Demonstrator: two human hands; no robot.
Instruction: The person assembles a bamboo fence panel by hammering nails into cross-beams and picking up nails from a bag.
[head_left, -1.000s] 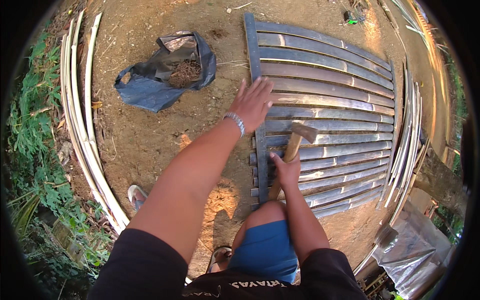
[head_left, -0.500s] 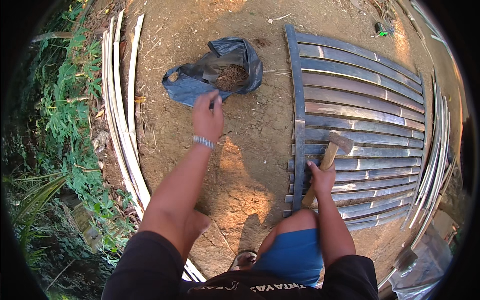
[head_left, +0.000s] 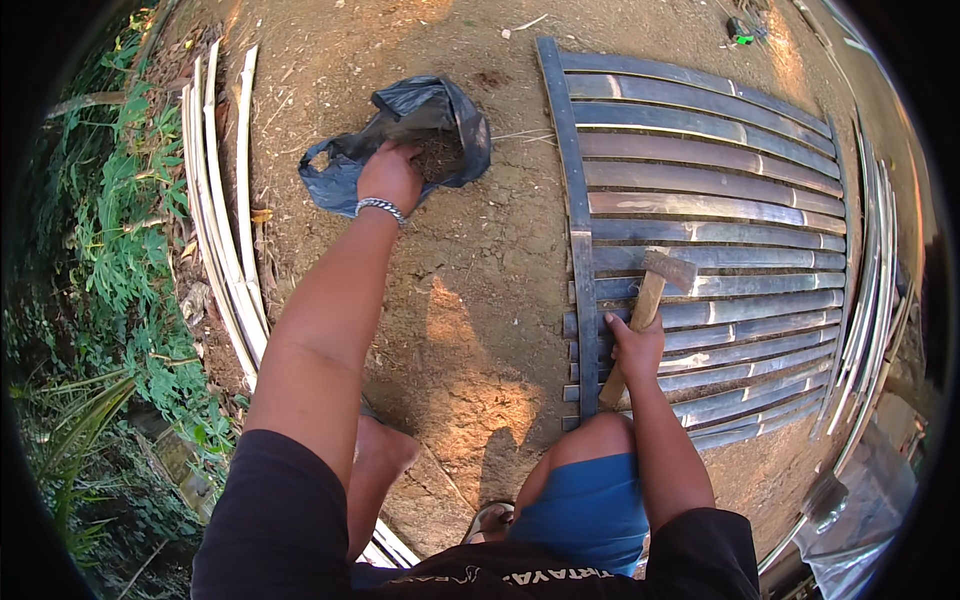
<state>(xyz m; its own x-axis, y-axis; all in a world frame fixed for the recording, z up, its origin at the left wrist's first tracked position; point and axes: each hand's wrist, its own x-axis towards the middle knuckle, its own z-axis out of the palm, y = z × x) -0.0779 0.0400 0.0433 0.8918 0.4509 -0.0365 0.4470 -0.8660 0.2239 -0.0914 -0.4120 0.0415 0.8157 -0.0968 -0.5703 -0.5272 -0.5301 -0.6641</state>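
My left hand reaches into the mouth of a black plastic bag on the ground, its fingertips hidden inside. A heap of thin brown pieces, perhaps nails, lies in the bag, just right of the fingers. My right hand is wrapped round the wooden handle of a hatchet, its metal head pointing away from me. Hand and hatchet are over the near left part of a panel of dark bamboo slats, next to the crosspiece along its left side.
Long pale bamboo strips lie at the left beside green plants. More strips lie along the panel's right side. Clear plastic sheeting is at the lower right. A small black and green object lies far off. Bare soil separates bag and panel.
My left hand has moved forward and left, from the bag's near edge into its mouth. My right hand still grips the hatchet. The whole view has shifted slightly.
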